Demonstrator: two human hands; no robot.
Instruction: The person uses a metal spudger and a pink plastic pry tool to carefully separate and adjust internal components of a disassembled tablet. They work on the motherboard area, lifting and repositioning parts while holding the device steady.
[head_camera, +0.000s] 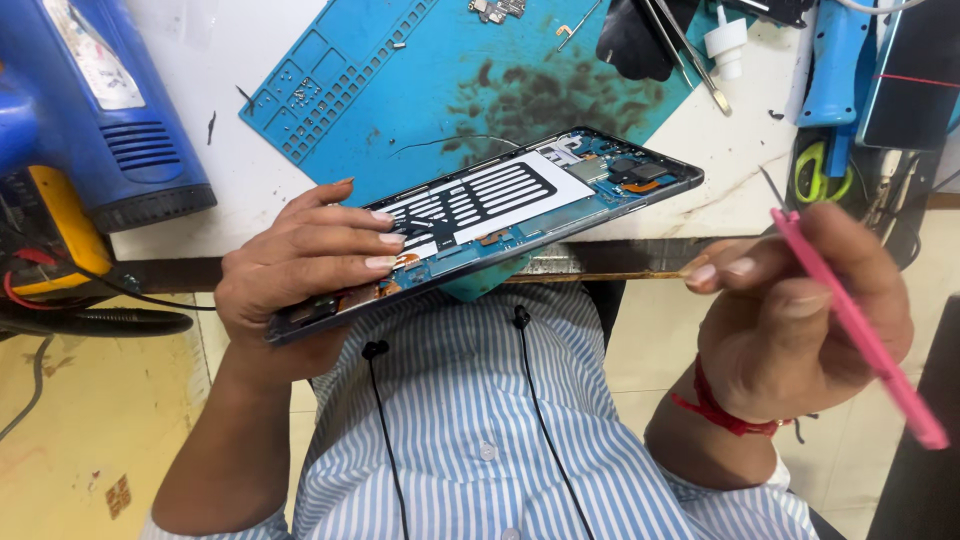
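The left hand (300, 275) grips one end of the opened black phone (480, 230), its blue circuitry exposed, holding it tilted above the stained blue silicone repair mat (420, 90). The right hand (800, 310), apart from it, pinches thin pink-handled tweezers (860, 335). Held by one end, the phone could slip; the tweezer tip could nick a flex cable.

A white worktable (215, 60) is seen beyond the hands, and much of its top is covered by a blue work mat (430, 70) stained with dark smudges. A yellowish floor (90, 430), marked and worn, is shown below and to the left of the hands, while paler floor is seen beneath the right one, all evenly lit
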